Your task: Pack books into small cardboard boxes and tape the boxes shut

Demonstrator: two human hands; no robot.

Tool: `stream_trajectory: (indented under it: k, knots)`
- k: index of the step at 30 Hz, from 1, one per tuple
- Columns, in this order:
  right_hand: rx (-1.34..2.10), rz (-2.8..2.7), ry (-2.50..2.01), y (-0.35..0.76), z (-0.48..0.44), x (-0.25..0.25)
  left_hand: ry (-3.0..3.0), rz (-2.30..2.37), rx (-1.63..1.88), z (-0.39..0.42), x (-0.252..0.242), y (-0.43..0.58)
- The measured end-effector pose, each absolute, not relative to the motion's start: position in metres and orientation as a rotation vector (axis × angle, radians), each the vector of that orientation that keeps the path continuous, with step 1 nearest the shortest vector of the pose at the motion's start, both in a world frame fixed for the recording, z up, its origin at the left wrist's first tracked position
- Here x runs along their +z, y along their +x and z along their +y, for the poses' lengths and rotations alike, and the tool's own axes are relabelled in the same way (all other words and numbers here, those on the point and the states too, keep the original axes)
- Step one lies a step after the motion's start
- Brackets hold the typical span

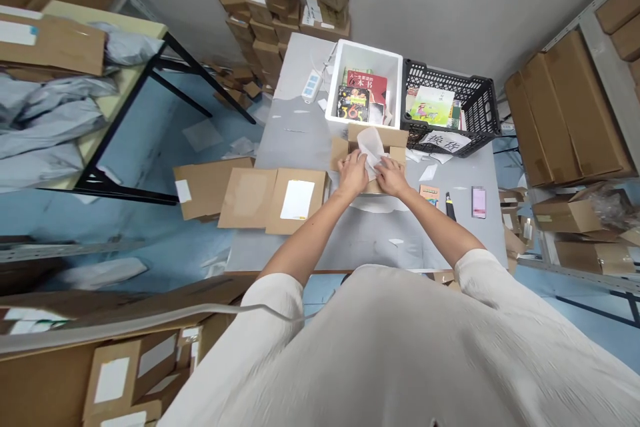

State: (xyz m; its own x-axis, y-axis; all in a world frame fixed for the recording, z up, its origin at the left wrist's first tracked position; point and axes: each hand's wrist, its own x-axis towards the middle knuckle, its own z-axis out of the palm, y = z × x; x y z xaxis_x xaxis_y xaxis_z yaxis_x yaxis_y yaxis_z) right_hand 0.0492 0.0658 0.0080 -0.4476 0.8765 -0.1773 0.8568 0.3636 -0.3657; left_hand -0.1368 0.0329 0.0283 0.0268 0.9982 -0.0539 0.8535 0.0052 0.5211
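A small open cardboard box [399, 138] stands on the grey table, its flaps spread out. Crumpled white paper [371, 141] sticks up from its opening. My left hand [353, 173] is at the box's left side, fingers curled on the edge of the paper. From the right, my right hand [391, 177] grips the same paper with bent fingers. Both hands hide much of the box's inside, so its contents cannot be seen. A small orange booklet [429, 195] and a black utility knife [451, 207] lie to the right of my right forearm.
Behind the box are a white foam bin [330, 103] with books and a black plastic crate [485, 107] with books. A power strip [312, 86] and a phone [479, 202] lie on the table [280, 137]. Flattened cardboard [250, 197] overhangs its left edge. Stacked boxes [280, 7] stand behind.
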Motion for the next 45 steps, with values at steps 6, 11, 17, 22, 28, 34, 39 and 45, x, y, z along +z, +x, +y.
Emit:
stream_trajectory:
  k: [6, 11, 17, 22, 28, 34, 39, 45]
  knots:
    - [0.623, -2.414, -1.583, 0.072, 0.056, 0.012, 1.978, 1.797, 0.547, 0.029, 0.032, -0.121]
    - [0.610, -2.264, -1.636, 0.113, 0.046, 0.014, 2.077, 1.682, 0.594, 0.026, 0.039, -0.084]
    - [0.653, -2.063, -1.787, 0.182, 0.027, 0.000, 2.172, 1.548, 0.583, 0.020, 0.041, -0.027]
    - [0.740, -1.913, -1.928, 0.242, 0.009, -0.027, 2.206, 1.424, 0.511, 0.010, 0.025, 0.018]
    - [0.925, -1.807, -1.965, 0.290, -0.009, -0.063, 2.169, 1.319, 0.330, -0.002, -0.014, 0.061]
    - [1.238, -1.651, -2.079, 0.305, -0.026, -0.096, 1.939, 1.325, 0.122, -0.016, -0.066, 0.083]
    - [1.290, -1.608, -2.069, 0.307, -0.032, -0.117, 1.819, 1.308, 0.043, -0.026, -0.091, 0.094]
    - [1.395, -1.431, -2.069, 0.302, -0.033, -0.127, 1.743, 1.354, -0.031, -0.030, -0.106, 0.101]
